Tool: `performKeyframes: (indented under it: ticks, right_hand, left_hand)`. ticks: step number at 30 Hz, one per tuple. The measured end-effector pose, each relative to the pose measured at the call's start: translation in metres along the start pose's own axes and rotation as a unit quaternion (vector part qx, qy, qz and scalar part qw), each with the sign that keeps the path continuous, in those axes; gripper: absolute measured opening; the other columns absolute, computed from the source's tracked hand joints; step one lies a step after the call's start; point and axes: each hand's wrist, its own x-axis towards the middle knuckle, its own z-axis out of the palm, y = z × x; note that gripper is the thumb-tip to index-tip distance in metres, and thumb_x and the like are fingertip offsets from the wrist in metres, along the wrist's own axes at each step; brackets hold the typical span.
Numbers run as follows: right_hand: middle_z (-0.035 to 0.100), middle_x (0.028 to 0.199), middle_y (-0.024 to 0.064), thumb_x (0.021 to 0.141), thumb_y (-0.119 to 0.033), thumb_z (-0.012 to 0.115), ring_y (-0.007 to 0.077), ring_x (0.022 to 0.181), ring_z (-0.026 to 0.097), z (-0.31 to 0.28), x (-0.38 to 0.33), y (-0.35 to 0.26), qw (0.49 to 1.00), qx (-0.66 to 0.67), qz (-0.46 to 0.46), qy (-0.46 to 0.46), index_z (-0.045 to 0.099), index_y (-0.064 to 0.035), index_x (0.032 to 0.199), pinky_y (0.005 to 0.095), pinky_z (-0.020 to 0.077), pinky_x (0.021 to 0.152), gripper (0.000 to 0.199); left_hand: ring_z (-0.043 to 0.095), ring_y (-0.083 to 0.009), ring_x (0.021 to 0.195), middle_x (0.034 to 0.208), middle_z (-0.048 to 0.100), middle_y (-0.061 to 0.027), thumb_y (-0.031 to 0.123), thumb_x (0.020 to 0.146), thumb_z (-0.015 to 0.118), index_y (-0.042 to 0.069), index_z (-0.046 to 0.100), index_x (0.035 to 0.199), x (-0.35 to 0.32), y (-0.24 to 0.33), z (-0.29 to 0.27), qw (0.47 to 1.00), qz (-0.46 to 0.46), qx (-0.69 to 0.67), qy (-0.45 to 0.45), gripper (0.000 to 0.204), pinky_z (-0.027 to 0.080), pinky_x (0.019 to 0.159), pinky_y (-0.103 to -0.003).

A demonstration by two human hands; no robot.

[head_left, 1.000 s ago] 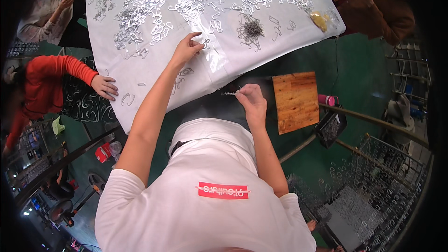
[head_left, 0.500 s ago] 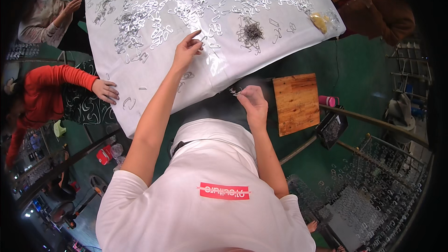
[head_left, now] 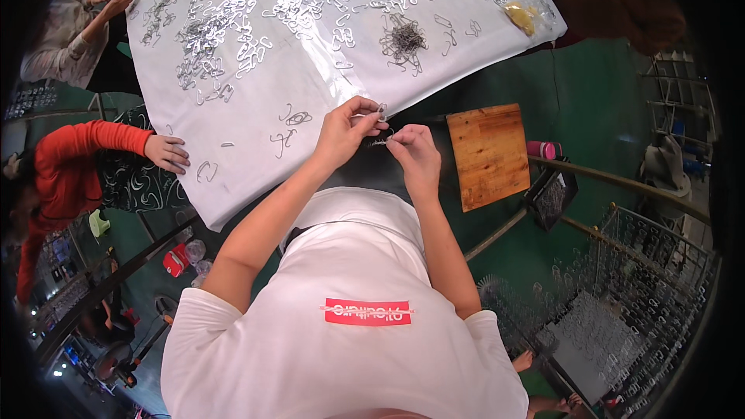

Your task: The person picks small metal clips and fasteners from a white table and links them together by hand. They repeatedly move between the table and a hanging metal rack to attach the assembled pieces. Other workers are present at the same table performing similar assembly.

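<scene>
My left hand (head_left: 346,133) pinches a small bent metal hook (head_left: 382,112) between thumb and forefinger, just past the table's near edge. Close beside it, my right hand (head_left: 417,159) is closed on a few thin metal hooks (head_left: 379,142), which stick out to the left of its fingertips. The two hands almost meet in front of my waist. Where exactly the pieces touch is too small to make out. Loose hooks (head_left: 298,118) lie on the white-covered table (head_left: 256,101) left of my hands. A darker tangled heap of hooks (head_left: 403,40) sits farther off.
Many shiny hooks (head_left: 306,12) spread over the table's far part. A yellow item in clear plastic (head_left: 521,17) lies at its right corner. A wooden board (head_left: 489,157) stands right of me. A co-worker's hand (head_left: 167,153) rests on the left edge; other people stand at the far corners.
My left hand has come back from over the table toward my right hand, now with a hook in its fingers. My right hand has risen slightly, still holding its hooks.
</scene>
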Motion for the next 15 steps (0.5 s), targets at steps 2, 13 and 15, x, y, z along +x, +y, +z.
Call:
performKeyframes:
  ticks: [2,13,15]
  right_hand:
    - [0.053,0.095,0.0007,0.078,-0.002,0.071,0.0058,0.072,0.047,0.001,0.001,0.000,1.000,0.001,0.000,0.002,0.068,-0.0023,0.087,0.0190,0.0376,0.060,0.009]
    - [0.057,0.094,0.0006,0.079,-0.006,0.072,0.0065,0.074,0.052,-0.008,0.016,0.009,0.996,-0.049,0.041,-0.063,0.069,-0.0036,0.093,0.0195,0.0408,0.060,0.014]
    - [0.059,0.095,0.0010,0.080,-0.007,0.071,0.0074,0.075,0.055,-0.022,0.030,0.010,0.991,-0.065,0.058,-0.097,0.068,-0.0034,0.096,0.0197,0.0421,0.061,0.017]
  left_hand:
    - [0.068,-0.0159,0.088,0.097,0.068,-0.0093,0.006,0.091,0.059,-0.004,0.062,0.100,-0.011,0.005,0.009,1.000,0.005,-0.002,0.017,0.013,0.054,0.076,-0.025]
    - [0.061,-0.0203,0.081,0.086,0.068,-0.0070,0.005,0.080,0.069,0.003,0.070,0.087,-0.028,0.020,0.015,0.958,0.187,0.205,0.078,0.007,0.047,0.074,-0.031]
    - [0.061,-0.0208,0.081,0.086,0.068,-0.0068,0.005,0.080,0.070,0.004,0.070,0.087,-0.027,0.018,0.013,0.953,0.196,0.216,0.082,0.007,0.047,0.073,-0.031]
